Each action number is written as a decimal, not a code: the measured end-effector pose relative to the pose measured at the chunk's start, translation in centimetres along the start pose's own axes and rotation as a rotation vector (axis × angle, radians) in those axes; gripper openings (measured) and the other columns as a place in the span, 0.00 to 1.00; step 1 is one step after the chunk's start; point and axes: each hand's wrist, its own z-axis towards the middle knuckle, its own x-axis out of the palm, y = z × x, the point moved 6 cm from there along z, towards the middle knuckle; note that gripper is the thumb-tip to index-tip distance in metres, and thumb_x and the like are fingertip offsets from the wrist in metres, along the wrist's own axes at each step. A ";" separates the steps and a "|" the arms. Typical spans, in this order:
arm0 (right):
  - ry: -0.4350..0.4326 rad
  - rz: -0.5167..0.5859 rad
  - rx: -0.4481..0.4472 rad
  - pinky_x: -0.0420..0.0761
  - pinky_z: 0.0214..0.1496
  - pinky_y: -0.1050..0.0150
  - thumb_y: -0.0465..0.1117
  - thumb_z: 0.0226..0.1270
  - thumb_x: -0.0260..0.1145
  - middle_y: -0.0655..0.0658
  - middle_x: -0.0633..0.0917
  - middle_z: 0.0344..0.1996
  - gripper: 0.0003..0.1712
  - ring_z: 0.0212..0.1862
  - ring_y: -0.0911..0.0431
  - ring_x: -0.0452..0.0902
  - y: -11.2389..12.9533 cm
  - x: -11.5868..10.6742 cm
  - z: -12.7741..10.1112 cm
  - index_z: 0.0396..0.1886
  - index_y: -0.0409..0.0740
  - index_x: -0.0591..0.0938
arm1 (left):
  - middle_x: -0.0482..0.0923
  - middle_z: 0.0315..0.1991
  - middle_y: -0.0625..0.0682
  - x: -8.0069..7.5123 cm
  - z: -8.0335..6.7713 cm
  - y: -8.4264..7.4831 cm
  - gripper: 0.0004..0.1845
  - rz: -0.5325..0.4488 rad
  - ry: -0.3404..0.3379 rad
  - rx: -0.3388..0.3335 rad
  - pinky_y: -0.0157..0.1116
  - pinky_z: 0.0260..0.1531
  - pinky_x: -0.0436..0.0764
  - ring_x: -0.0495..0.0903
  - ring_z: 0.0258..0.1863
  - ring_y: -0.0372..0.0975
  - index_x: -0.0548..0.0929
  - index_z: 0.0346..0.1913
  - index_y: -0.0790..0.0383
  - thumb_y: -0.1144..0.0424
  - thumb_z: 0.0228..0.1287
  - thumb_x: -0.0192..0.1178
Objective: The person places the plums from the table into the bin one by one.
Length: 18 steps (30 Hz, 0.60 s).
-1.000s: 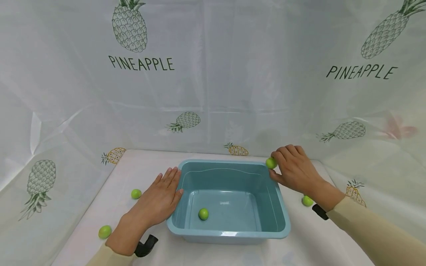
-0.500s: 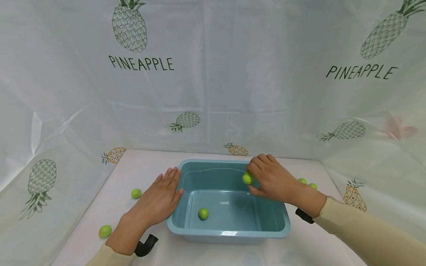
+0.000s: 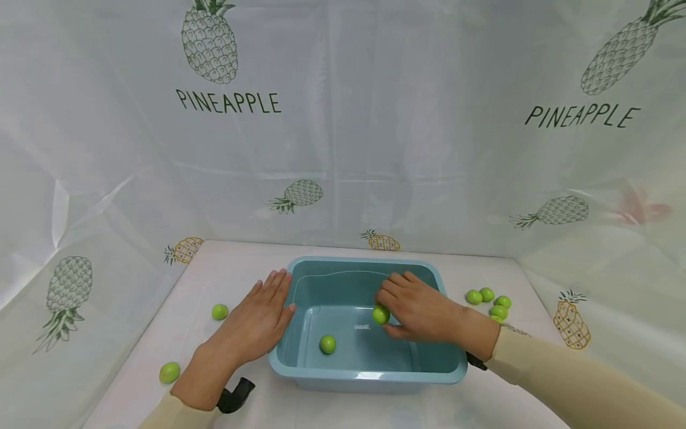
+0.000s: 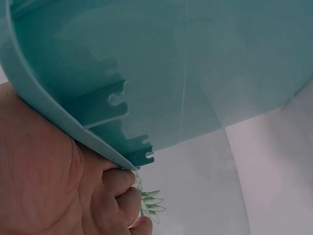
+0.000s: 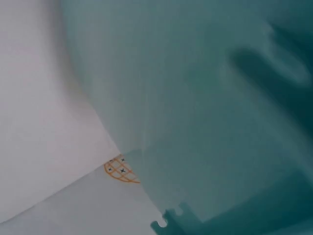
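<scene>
Inside the blue-green plastic basin, my right hand pinches a small round green fruit between thumb and fingers, close over the basin floor. A second green fruit lies on the floor of the basin, left of that hand. My left hand rests with straight fingers along the left rim. In the left wrist view, the palm of the left hand lies against the basin rim. The basin's outer wall fills much of the right wrist view, which hides the right hand.
Right of the basin, several green fruits sit in a loose group on the white-covered table. To the left lie two more, a far green fruit and a near green fruit. A pineapple-print curtain rises behind.
My right hand has carried its green fruit from over the basin's far right corner leftward and down into the basin. The fruits at the right have come into view. My left hand has stayed put.
</scene>
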 end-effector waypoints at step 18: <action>0.107 0.003 -0.027 0.66 0.42 0.66 0.59 0.66 0.72 0.58 0.76 0.35 0.19 0.39 0.61 0.65 1.1 2.6 -0.8 0.44 0.54 0.78 | 0.57 0.82 0.67 0.0 0.0 -0.1 0.36 -0.023 0.016 -0.019 0.61 0.79 0.60 0.55 0.83 0.59 0.59 0.81 0.74 0.52 0.84 0.52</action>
